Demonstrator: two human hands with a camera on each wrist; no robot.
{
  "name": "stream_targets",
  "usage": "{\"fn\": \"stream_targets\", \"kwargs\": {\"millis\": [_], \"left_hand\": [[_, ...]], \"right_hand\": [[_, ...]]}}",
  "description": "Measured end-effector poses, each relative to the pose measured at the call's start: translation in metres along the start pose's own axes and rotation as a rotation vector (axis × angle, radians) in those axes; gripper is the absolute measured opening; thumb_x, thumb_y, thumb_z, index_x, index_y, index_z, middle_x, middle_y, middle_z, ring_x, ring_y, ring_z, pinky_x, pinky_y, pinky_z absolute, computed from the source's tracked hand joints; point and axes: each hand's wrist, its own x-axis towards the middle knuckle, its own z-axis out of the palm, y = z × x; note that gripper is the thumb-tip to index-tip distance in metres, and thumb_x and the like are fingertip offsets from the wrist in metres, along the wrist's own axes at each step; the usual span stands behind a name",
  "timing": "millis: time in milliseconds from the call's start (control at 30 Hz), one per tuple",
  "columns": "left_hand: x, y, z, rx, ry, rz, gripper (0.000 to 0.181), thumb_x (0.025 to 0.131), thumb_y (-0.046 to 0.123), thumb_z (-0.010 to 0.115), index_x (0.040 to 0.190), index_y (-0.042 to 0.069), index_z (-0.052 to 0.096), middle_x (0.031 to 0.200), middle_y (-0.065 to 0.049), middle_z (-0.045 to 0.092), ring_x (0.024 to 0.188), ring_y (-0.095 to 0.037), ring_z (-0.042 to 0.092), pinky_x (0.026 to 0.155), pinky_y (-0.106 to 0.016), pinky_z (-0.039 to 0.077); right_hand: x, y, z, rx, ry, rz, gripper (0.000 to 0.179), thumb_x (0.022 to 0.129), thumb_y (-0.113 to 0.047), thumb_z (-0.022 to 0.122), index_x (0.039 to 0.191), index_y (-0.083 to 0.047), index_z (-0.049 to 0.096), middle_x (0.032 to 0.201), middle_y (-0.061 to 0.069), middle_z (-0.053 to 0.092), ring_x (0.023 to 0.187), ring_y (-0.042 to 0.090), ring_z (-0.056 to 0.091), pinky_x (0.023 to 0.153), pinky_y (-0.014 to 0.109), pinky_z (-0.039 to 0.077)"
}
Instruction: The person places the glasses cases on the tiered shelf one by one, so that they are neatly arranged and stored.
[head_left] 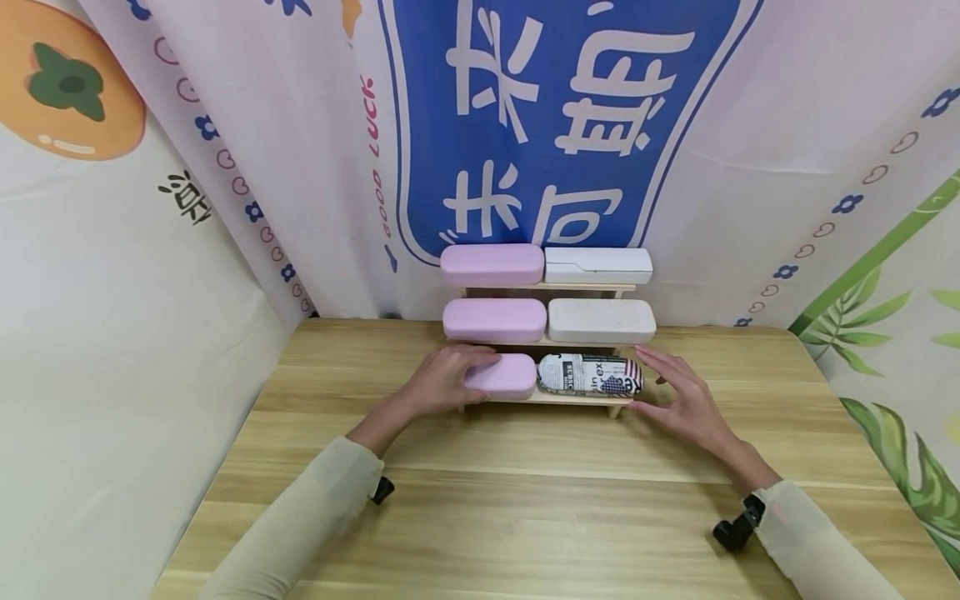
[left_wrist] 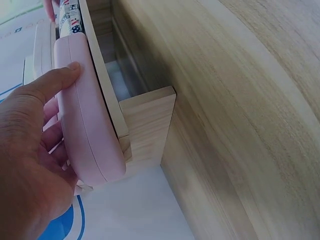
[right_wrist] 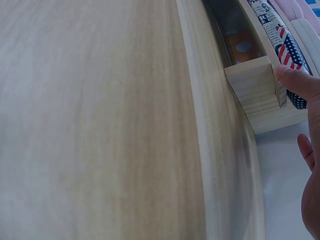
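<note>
A pink glasses case (head_left: 501,377) lies at the left of the lowest tier of a wooden stepped stand (head_left: 577,400). My left hand (head_left: 447,381) grips its left end, with the thumb (left_wrist: 62,80) on the front face and the fingers behind. Beside it lies a newspaper-print glasses case (head_left: 591,376) with a flag pattern. My right hand (head_left: 686,400) is spread around that case's right end; in the right wrist view its thumb (right_wrist: 298,82) touches the shelf edge by the case. Whether its fingertips touch the case is hard to tell.
On the middle tier sit a second pink case (head_left: 495,320) and a white case (head_left: 602,321). Another pink case (head_left: 492,264) and a white case with a flap line (head_left: 597,265) fill the top tier. A printed curtain (head_left: 750,167) hangs right behind, at the wooden table's (head_left: 480,517) back edge.
</note>
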Motion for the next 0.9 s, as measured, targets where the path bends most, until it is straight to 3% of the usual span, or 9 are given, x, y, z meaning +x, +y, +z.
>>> {"fn": "stream_targets", "kwargs": {"millis": [233, 467, 700, 900], "left_hand": [[0.002, -0.002, 0.001, 0.002, -0.01, 0.001, 0.065, 0.082, 0.025, 0.093, 0.139, 0.007, 0.07, 0.142, -0.009, 0.069, 0.132, -0.03, 0.063, 0.107, -0.047, 0.054], [0.0, -0.004, 0.001, 0.016, 0.002, 0.044, 0.065, 0.082, 0.025, 0.093, 0.139, 0.007, 0.069, 0.144, -0.01, 0.067, 0.135, -0.031, 0.061, 0.11, -0.046, 0.052], [-0.008, -0.006, -0.003, -0.003, 0.118, 0.116, 0.067, 0.078, 0.03, 0.096, 0.135, 0.005, 0.072, 0.137, -0.011, 0.071, 0.13, -0.03, 0.065, 0.108, -0.044, 0.053], [-0.024, -0.01, -0.015, -0.022, 0.224, 0.135, 0.065, 0.076, 0.027, 0.097, 0.132, 0.004, 0.074, 0.134, -0.012, 0.073, 0.126, -0.029, 0.068, 0.106, -0.042, 0.055]], "right_hand": [[0.0, 0.003, 0.001, 0.001, 0.006, -0.016, 0.098, 0.059, -0.002, 0.099, 0.148, 0.002, 0.058, 0.152, 0.02, 0.057, 0.145, 0.01, 0.046, 0.122, 0.021, 0.032], [-0.001, 0.001, 0.0, 0.0, -0.009, 0.017, 0.094, 0.061, -0.003, 0.1, 0.146, 0.004, 0.058, 0.153, 0.018, 0.057, 0.146, 0.006, 0.044, 0.123, 0.022, 0.03], [-0.003, 0.001, -0.002, -0.008, 0.022, -0.031, 0.095, 0.059, 0.0, 0.096, 0.146, 0.002, 0.059, 0.15, 0.021, 0.059, 0.144, 0.011, 0.048, 0.123, 0.022, 0.031], [-0.009, 0.001, -0.012, -0.054, -0.02, 0.057, 0.084, 0.069, -0.004, 0.094, 0.145, 0.001, 0.06, 0.147, 0.023, 0.06, 0.143, 0.0, 0.043, 0.122, 0.017, 0.025]]}}
